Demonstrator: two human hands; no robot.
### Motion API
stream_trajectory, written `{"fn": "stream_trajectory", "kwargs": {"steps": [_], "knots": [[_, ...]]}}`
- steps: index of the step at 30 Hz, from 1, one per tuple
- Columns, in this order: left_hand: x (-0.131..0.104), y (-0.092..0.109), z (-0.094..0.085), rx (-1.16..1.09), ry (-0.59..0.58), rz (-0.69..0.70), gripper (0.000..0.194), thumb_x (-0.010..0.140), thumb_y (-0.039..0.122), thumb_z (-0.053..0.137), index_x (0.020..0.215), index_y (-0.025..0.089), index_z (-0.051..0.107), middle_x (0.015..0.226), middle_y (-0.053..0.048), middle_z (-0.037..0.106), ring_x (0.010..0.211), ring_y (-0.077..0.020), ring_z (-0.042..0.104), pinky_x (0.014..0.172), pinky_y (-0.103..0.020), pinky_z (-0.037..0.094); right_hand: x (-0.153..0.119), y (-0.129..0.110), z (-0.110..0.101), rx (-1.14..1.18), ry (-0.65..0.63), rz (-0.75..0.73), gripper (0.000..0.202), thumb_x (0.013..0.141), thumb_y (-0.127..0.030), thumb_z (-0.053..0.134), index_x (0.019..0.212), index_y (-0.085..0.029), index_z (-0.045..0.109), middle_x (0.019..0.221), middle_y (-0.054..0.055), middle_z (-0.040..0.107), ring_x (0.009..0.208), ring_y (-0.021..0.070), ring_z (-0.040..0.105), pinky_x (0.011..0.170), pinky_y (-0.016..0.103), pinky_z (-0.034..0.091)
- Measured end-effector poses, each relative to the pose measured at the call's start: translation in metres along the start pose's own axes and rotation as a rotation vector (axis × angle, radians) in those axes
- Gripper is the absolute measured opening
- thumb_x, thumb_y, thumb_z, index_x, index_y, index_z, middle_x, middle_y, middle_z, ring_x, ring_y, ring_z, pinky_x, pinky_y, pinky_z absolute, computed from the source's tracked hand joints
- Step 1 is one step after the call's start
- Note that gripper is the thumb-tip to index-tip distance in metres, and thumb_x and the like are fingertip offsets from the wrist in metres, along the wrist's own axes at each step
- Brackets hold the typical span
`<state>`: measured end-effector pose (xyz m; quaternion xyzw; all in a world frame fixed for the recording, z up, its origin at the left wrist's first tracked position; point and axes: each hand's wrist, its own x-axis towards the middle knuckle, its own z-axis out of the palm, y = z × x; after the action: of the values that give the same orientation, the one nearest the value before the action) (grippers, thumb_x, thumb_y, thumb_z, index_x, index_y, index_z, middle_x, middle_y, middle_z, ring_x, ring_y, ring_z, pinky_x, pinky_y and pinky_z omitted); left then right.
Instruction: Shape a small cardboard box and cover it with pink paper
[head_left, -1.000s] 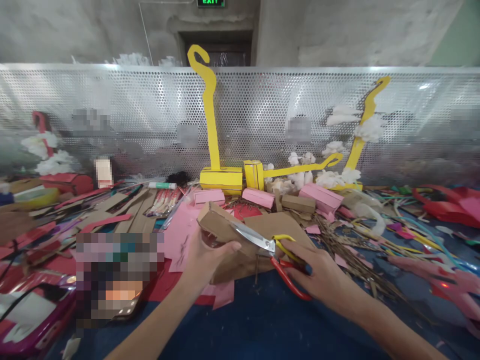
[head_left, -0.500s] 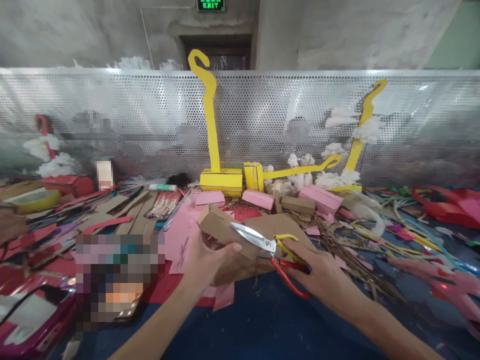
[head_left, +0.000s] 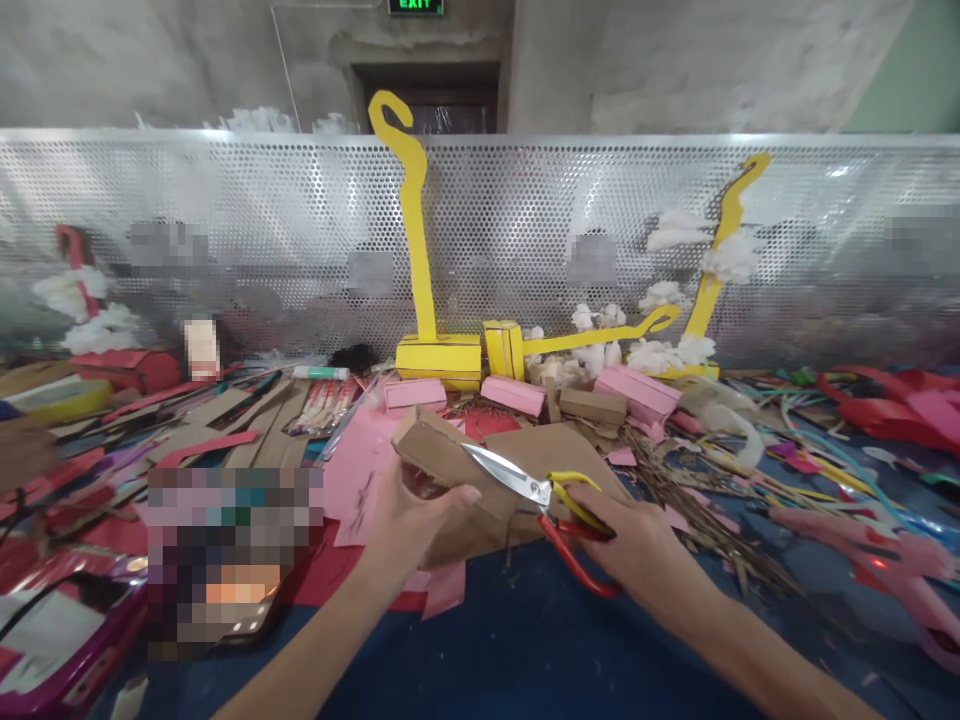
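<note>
The left hand [head_left: 416,510] clasps folded cardboard [head_left: 441,445] at its fingers, while the right hand [head_left: 634,535], curled round the handles of the scissors [head_left: 534,490], could nick the nearby left thumb [head_left: 461,496] if the blades [head_left: 499,468] slip.

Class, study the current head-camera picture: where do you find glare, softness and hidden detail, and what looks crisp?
Head view: pale reflections streak the perforated metal panel; head view: the pink glue gun looks soft; head view: mosaic blocks hide detail beside the left hand; head view: the scissors look fairly crisp.
</note>
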<state>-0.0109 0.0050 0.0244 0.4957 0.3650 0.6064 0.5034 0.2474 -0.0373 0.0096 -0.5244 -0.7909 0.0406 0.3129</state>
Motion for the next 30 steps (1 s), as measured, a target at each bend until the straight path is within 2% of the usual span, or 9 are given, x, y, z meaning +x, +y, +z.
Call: {"fn": "stream_trajectory", "kwargs": {"steps": [3, 6, 10, 16, 23, 30], "knots": [[0.000, -0.002, 0.000, -0.013, -0.007, -0.008, 0.064, 0.056, 0.036, 0.095, 0.111, 0.017, 0.066, 0.109, -0.012, 0.077, 0.100, -0.0299, 0.073, 0.085, -0.040, 0.061, 0.002, -0.002, 0.002, 0.026, -0.019, 0.044, 0.019, 0.091, -0.023, 0.057, 0.106, -0.026, 0.069, 0.093, 0.003, 0.080, 0.081, 0.0229, 0.075, 0.069, 0.030, 0.053], [0.001, -0.007, -0.001, -0.040, -0.031, -0.025, 0.064, 0.056, 0.034, 0.095, 0.111, 0.017, 0.067, 0.109, -0.012, 0.078, 0.099, -0.0306, 0.074, 0.084, -0.041, 0.061, 0.005, -0.006, 0.001, 0.044, 0.001, 0.093, 0.021, 0.089, -0.035, 0.067, 0.108, -0.025, 0.068, 0.097, 0.005, 0.078, 0.085, 0.0242, 0.073, 0.070, 0.031, 0.053], [0.003, -0.011, -0.002, -0.061, -0.074, 0.022, 0.065, 0.056, 0.030, 0.096, 0.114, 0.017, 0.068, 0.105, -0.011, 0.079, 0.097, -0.0292, 0.075, 0.084, -0.039, 0.062, 0.008, -0.011, -0.005, 0.060, 0.025, 0.059, 0.032, 0.086, -0.044, 0.074, 0.110, -0.024, 0.065, 0.109, 0.007, 0.075, 0.097, 0.0258, 0.071, 0.081, 0.034, 0.054], [0.002, -0.004, -0.001, -0.060, -0.119, 0.009, 0.051, 0.057, 0.029, 0.093, 0.101, 0.017, 0.071, 0.097, -0.011, 0.080, 0.092, -0.0293, 0.075, 0.081, -0.039, 0.063, 0.009, -0.012, -0.008, 0.101, -0.011, 0.037, 0.027, 0.089, -0.040, 0.073, 0.109, -0.025, 0.064, 0.107, 0.004, 0.073, 0.096, 0.0233, 0.070, 0.082, 0.032, 0.053], [0.000, 0.002, 0.000, -0.070, -0.139, 0.015, 0.052, 0.055, 0.023, 0.093, 0.102, 0.018, 0.070, 0.102, -0.010, 0.080, 0.099, -0.0311, 0.075, 0.085, -0.041, 0.063, 0.007, -0.012, -0.006, 0.128, -0.026, -0.025, 0.026, 0.090, -0.034, 0.073, 0.113, -0.026, 0.065, 0.113, 0.005, 0.074, 0.102, 0.0224, 0.070, 0.083, 0.028, 0.053], [0.003, -0.004, -0.003, -0.045, -0.146, 0.035, 0.051, 0.056, 0.027, 0.095, 0.099, 0.018, 0.070, 0.099, -0.010, 0.080, 0.097, -0.0308, 0.075, 0.082, -0.040, 0.063, 0.006, -0.016, -0.012, 0.081, -0.028, -0.079, 0.021, 0.092, -0.022, 0.067, 0.112, -0.026, 0.066, 0.116, 0.004, 0.074, 0.104, 0.0222, 0.070, 0.088, 0.029, 0.054]]}}
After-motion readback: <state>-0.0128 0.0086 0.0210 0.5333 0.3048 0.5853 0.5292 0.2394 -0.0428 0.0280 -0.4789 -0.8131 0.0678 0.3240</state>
